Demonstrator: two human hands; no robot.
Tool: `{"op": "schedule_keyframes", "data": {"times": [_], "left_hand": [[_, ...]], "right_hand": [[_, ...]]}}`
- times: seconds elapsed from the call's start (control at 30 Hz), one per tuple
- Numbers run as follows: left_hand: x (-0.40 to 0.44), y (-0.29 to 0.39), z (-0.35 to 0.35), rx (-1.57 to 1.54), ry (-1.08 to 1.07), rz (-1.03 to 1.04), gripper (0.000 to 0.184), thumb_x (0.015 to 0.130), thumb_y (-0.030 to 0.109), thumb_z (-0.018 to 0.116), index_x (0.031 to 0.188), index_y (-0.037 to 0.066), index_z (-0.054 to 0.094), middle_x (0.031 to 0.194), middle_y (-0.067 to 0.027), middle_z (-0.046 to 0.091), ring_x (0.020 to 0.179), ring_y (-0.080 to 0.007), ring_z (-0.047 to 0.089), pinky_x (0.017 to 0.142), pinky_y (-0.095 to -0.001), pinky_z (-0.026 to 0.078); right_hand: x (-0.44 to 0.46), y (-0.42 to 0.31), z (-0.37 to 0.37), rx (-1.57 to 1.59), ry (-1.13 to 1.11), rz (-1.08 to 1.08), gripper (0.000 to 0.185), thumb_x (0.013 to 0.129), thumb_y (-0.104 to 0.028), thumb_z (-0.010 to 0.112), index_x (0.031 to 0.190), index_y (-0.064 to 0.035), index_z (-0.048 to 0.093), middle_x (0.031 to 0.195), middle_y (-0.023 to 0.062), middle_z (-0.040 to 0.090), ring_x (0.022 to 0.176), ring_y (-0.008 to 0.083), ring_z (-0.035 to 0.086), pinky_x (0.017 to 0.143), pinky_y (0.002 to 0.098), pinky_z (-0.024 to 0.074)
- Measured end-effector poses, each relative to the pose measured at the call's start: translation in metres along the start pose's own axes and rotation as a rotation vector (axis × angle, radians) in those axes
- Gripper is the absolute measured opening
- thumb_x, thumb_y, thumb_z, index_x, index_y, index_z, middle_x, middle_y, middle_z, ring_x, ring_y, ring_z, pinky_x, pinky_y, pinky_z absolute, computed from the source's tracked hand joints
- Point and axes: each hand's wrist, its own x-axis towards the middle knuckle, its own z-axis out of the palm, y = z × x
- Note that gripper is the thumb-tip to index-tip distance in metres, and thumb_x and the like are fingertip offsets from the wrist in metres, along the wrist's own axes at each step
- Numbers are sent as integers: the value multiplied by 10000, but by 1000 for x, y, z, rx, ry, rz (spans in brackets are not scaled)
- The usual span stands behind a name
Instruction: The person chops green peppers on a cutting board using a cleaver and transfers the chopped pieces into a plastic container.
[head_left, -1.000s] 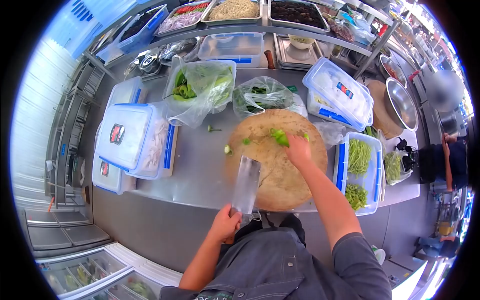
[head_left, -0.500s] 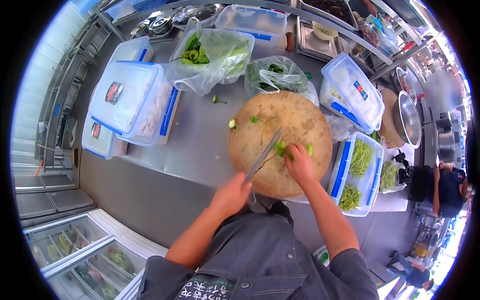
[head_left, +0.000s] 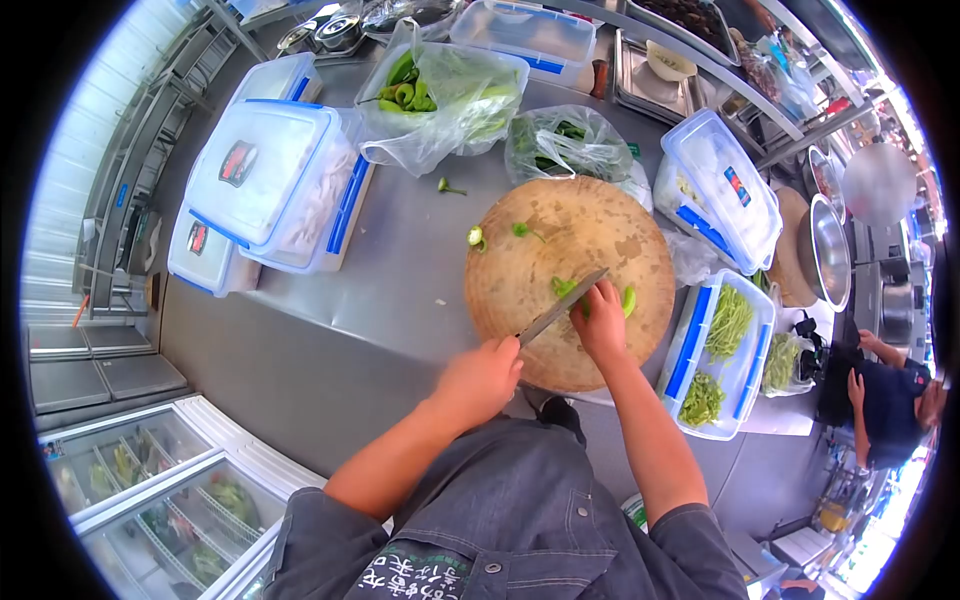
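Note:
My left hand (head_left: pixel 478 382) is closed around the handle of a kitchen knife (head_left: pixel 556 313). The blade slants over a round wooden chopping board (head_left: pixel 540 225), its tip beside the fingers of my right hand (head_left: pixel 602 322). Those fingers are curled down on a green pepper (head_left: pixel 587 304), mostly hidden beneath them. Cut green pepper pieces (head_left: pixel 563 286) lie just left of the blade, and another green piece (head_left: pixel 628 300) is right of my fingers. A pepper stem (head_left: pixel 521 229) and a pale pepper end (head_left: pixel 475 237) sit toward the board's left side.
Lidded plastic boxes (head_left: pixel 270 180) are stacked on the left. Behind the board are bags of green peppers (head_left: pixel 408 95) and dark green vegetables (head_left: pixel 555 148). To the right stand a tub of cut greens (head_left: pixel 683 350) and a steel bowl (head_left: pixel 828 250). Another person (head_left: pixel 885 400) is far right.
My left hand has moved the knife right and lowered its angle, bringing the blade against or close to my right fingers. The right hand stays on the pepper. The view has shifted slightly.

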Motion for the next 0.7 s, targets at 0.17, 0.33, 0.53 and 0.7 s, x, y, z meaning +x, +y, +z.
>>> {"op": "schedule_keyframes", "data": {"times": [0.17, 0.33, 0.53, 0.7], "left_hand": [[0, 3, -2, -8, -9, -3, 213, 1006, 211, 575, 1062, 21, 498, 954, -239, 655, 878, -474, 645, 741, -562, 510], [12, 9, 5, -31, -49, -41, 206, 1011, 204, 559, 1053, 18, 482, 952, -237, 657, 898, -471, 645, 757, -566, 504], [52, -2, 35, 6, -129, -99, 210, 1002, 198, 563, 1082, 19, 487, 1015, -248, 670, 900, -469, 654, 765, -573, 506], [46, -16, 43, 6, -57, -56, 238, 1000, 200, 562, 1119, 4, 496, 1028, -271, 665, 903, -473, 659, 775, -573, 519]], "right_hand": [[0, 3, 0, 14, 5, 12, 214, 755, -15, 683, 963, -37, 637, 1067, 162, 613, 1038, 390, 591, 890, 482, 509], [0, 4, 3, 16, 20, 14, 228, 752, -10, 688, 974, -36, 644, 1084, 160, 618, 1045, 395, 590, 893, 483, 507], [1, 7, 2, 25, -28, 45, 274, 754, -12, 695, 1021, -31, 640, 1110, 167, 619, 1061, 404, 582, 901, 482, 498], [0, 11, 2, 68, -25, 69, 278, 758, -20, 700, 1029, -34, 638, 1109, 168, 616, 1068, 405, 581, 906, 482, 493]]}}
